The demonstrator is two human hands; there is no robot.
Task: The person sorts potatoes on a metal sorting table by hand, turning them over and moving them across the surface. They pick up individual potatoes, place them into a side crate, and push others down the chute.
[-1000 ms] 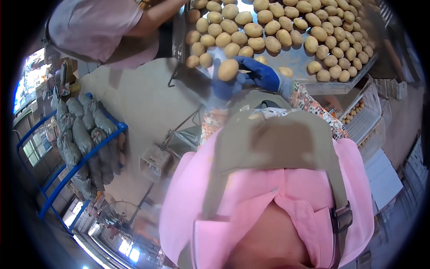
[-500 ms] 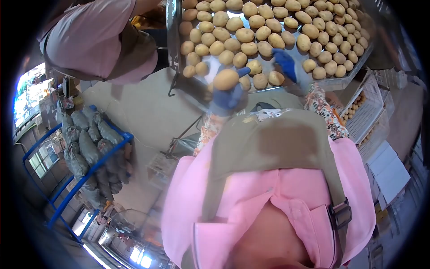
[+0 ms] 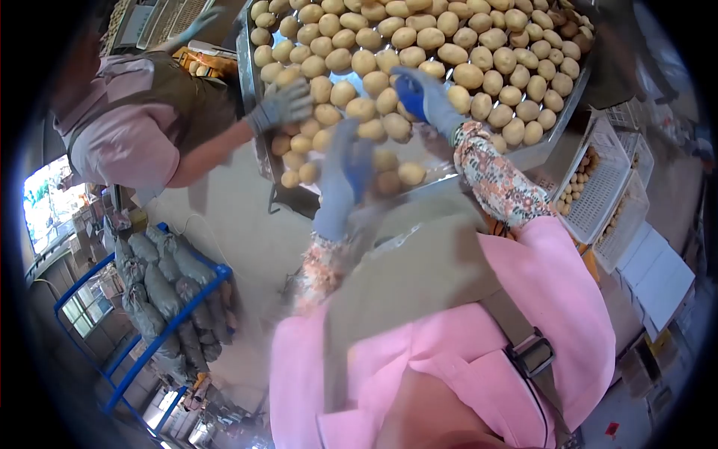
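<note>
Many potatoes (image 3: 452,54) lie spread over a metal tray table (image 3: 553,142). My left hand (image 3: 345,168), in a grey and blue glove, is over the near left part of the tray beside a few potatoes; motion smears its fingers, and whether it holds anything cannot be made out. My right hand (image 3: 425,97), gloved the same way, reaches in among the potatoes right of it, fingers stretched out and apart, touching or just above them, with nothing seen in its grasp.
A co-worker's gloved hand (image 3: 283,107) spreads over the tray's left side; the co-worker (image 3: 123,127) stands at the left. Stuffed sacks (image 3: 161,288) rest on a blue frame (image 3: 168,329). White crates (image 3: 598,179) with potatoes stand at the right.
The potato that was in my left hand is no longer seen there. My right hand has moved left in view. The co-worker's hand has come over the tray. The view has shifted.
</note>
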